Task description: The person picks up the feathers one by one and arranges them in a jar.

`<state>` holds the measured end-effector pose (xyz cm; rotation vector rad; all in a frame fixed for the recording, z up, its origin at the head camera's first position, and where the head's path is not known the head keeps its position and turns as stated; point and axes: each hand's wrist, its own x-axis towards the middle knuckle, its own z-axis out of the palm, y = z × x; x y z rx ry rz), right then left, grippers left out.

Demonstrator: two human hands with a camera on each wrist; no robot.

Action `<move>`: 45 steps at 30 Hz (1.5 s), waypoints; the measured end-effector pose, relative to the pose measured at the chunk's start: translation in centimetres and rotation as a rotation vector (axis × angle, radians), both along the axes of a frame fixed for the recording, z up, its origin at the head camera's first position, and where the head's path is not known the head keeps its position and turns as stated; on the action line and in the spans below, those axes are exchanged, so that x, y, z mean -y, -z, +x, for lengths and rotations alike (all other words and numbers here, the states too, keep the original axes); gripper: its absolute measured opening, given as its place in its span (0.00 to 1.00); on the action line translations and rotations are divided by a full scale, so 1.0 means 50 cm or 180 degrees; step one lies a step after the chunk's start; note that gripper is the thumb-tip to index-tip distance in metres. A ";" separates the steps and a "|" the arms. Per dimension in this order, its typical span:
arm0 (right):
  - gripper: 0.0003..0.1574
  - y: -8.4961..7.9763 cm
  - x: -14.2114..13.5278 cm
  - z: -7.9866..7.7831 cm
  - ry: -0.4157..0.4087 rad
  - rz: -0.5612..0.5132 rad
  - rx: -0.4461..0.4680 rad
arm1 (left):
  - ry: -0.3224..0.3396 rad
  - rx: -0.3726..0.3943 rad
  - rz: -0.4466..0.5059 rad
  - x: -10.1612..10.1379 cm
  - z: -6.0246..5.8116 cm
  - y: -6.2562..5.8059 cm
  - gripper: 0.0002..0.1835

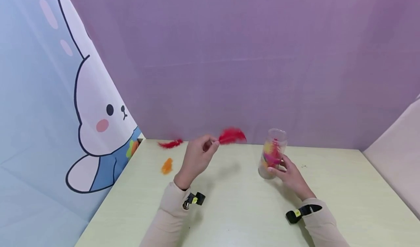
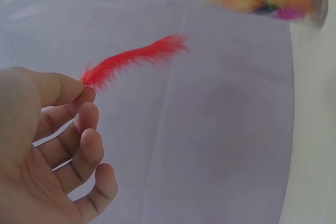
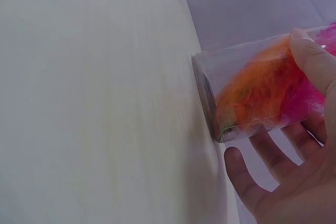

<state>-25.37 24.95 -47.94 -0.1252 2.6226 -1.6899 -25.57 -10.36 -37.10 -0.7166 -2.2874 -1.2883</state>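
My left hand [image 1: 198, 157] pinches a red feather [image 1: 231, 135] by its quill end between thumb and forefinger, above the table. In the left wrist view the feather [image 2: 134, 59] points toward the jar, and the other fingers are loosely bent. With thumb and fingers, my right hand [image 1: 292, 177] grips a clear cylindrical jar [image 1: 264, 169], slightly tilted, with its open mouth up. Orange, pink, yellow and red feathers [image 3: 262, 90] fill part of the jar. A gap separates the held feather from the jar's mouth.
At the table's back left lies another red feather [image 1: 170, 144], with an orange feather [image 1: 167, 166] in front of it. A purple cloth [image 1: 229, 65] hangs behind the pale table [image 1: 236, 210]. A rabbit-print cloth [image 1: 36, 94] hangs at left. Small dark marks [image 1: 304, 166] show right of the jar.
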 end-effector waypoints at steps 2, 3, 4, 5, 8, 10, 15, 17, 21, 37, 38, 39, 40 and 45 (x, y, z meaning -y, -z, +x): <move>0.56 0.000 -0.001 0.000 0.0010 0.0012 0.0017 | 0.0026 -0.0017 -0.0003 -0.009 0.000 -0.004 0.06; 0.56 0.000 -0.001 0.000 0.0016 0.0013 0.0026 | 0.0038 -0.0028 -0.0001 -0.013 -0.001 -0.007 0.06; 0.56 0.000 -0.001 -0.001 0.0023 0.0014 0.0035 | 0.0048 -0.0042 0.0006 -0.018 -0.002 -0.010 0.06; 0.56 0.000 -0.001 -0.001 0.0026 0.0018 0.0047 | 0.0053 -0.0055 0.0011 -0.022 -0.002 -0.013 0.06; 0.57 0.000 0.000 -0.002 0.0034 0.0022 0.0075 | 0.0075 -0.0084 0.0048 -0.033 -0.004 -0.023 0.05; 0.57 0.000 0.002 -0.002 0.0036 0.0041 0.0077 | 0.0084 -0.0095 0.0059 -0.040 -0.006 -0.029 0.05; 0.57 -0.001 0.006 -0.002 0.0050 0.0085 0.0069 | 0.0130 -0.0089 0.0075 -0.056 -0.008 -0.043 0.05; 0.57 -0.002 0.007 -0.002 0.0057 0.0095 0.0086 | 0.0143 -0.0079 0.0072 -0.063 -0.008 -0.049 0.06; 0.57 -0.002 0.006 -0.004 0.0054 0.0107 0.0120 | 0.0158 -0.0074 0.0076 -0.080 -0.010 -0.063 0.07; 0.56 -0.001 0.007 -0.004 0.0015 0.0042 0.0088 | 0.0220 -0.0225 -0.0127 -0.137 -0.030 -0.077 0.07; 0.56 -0.001 0.007 -0.004 0.0014 0.0042 0.0083 | 0.0220 -0.0227 -0.0158 -0.140 -0.031 -0.076 0.07; 0.56 -0.002 0.007 -0.004 0.0016 0.0041 0.0074 | 0.0228 -0.0226 -0.0184 -0.143 -0.032 -0.076 0.08; 0.56 -0.002 0.007 -0.004 0.0017 0.0045 0.0068 | 0.0234 -0.0219 -0.0210 -0.146 -0.033 -0.077 0.08; 0.55 0.000 0.005 -0.006 0.0021 0.0065 0.0026 | 0.0261 -0.0145 -0.0313 -0.161 -0.037 -0.075 0.08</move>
